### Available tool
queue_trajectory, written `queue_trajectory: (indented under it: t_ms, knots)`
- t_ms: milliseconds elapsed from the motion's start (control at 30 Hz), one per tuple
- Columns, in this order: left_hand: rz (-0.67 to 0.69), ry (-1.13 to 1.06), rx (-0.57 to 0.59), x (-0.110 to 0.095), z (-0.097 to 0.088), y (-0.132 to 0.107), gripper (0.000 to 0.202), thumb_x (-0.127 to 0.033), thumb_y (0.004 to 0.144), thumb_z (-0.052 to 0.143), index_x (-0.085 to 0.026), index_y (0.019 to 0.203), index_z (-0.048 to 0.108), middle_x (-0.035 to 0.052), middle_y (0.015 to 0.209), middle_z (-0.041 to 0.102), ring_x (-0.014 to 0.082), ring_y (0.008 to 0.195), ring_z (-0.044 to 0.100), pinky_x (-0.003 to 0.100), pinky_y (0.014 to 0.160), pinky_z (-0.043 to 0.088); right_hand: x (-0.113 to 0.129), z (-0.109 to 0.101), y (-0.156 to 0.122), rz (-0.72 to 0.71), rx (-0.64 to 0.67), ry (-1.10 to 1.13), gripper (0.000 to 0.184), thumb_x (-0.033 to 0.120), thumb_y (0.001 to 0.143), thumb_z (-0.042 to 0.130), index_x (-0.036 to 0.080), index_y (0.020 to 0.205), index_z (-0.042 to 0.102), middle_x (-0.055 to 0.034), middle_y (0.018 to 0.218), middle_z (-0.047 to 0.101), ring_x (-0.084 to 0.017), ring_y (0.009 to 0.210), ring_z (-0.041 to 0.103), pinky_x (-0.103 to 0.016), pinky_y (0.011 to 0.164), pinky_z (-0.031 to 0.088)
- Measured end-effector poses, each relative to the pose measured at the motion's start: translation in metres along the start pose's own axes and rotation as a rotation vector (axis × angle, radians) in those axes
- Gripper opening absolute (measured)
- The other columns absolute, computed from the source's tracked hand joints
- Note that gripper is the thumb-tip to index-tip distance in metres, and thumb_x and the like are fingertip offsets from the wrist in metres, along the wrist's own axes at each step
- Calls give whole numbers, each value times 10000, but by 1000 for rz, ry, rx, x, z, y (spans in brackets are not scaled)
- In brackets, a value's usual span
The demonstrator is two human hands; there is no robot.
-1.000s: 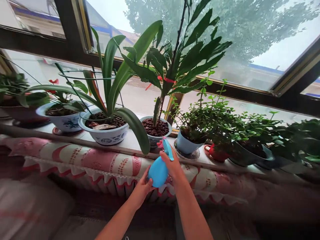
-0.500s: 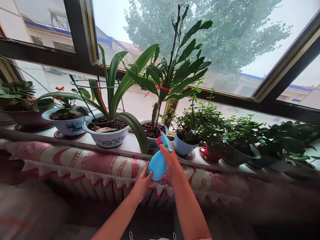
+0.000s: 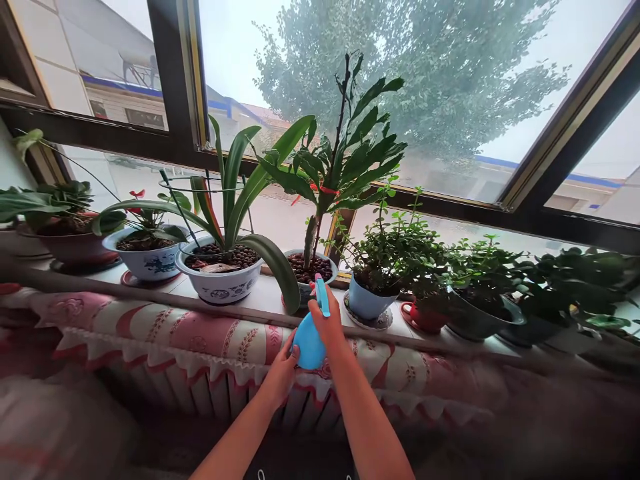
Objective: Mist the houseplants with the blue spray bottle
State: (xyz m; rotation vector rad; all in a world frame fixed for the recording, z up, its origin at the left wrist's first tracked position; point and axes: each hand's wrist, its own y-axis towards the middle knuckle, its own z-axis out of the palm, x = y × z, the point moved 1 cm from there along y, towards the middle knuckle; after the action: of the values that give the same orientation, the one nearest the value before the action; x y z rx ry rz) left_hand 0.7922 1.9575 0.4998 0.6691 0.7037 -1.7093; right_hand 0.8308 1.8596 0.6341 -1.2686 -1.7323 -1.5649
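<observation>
A blue spray bottle [image 3: 309, 344] with a pink nozzle is held between my two hands, tilted with its nozzle away from me. My right hand [image 3: 327, 316] is wrapped round the neck and trigger; the fingers on the far side are partly hidden. Against the left side of the bottle's round body, my left hand [image 3: 285, 363] is closed, thumb toward me. Just beyond the nozzle stands a pot of brown pebbles [image 3: 295, 267] holding a tall cactus-like plant [image 3: 345, 160] with a red tie. Whether spray is coming out cannot be seen.
Left of the bottle are a long-leaved plant in a white-blue pot [image 3: 220, 283] and a red-flowered plant's pot [image 3: 147, 262]. A light blue pot [image 3: 370, 300] and a red pot [image 3: 427, 317] stand to the right. A patterned cloth [image 3: 200, 333] covers the radiator below the sill.
The view has tilted up slightly, so the plants sit lower in the picture. My hands and the spray bottle have shifted a little left, and the bottle's head has turned more directly away from me.
</observation>
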Motion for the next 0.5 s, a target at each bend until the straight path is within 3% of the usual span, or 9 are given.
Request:
queue_trajectory:
  t_ms: [100, 200, 333, 500]
  knots:
    - [26, 0, 40, -10, 5, 1, 953, -561, 613, 765, -279, 1436, 375, 151, 1347, 569, 306, 1108, 626, 407, 873, 543, 16, -8, 7, -69, 147, 18, 350, 287, 734, 545, 244, 1080, 568, -45, 1124, 646, -226, 1068, 576, -384, 970, 425]
    - [38, 37, 69, -22, 9, 3, 930, -580, 627, 744, -278, 1430, 385, 150, 1356, 562, 302, 1084, 637, 389, 832, 556, 28, -12, 19, -105, 246, -25, 367, 378, 752, 605, 226, 1084, 567, -61, 1105, 647, -231, 1019, 605, -374, 875, 482]
    - [38, 88, 98, -32, 15, 9, 844, -585, 667, 711, -275, 1402, 435, 137, 1342, 579, 291, 1090, 633, 371, 840, 558, 29, -8, 34, -94, 99, -100, 268, 399, 807, 503, 198, 976, 558, -82, 926, 630, -229, 828, 606, -377, 728, 491]
    - [45, 45, 109, -30, 25, 12, 814, -557, 666, 733, -271, 1381, 469, 113, 1286, 625, 286, 1106, 625, 388, 873, 556, 24, -4, 40, -70, -48, -160, 123, 318, 746, 493, 229, 814, 545, -32, 735, 604, -218, 687, 568, -362, 651, 458]
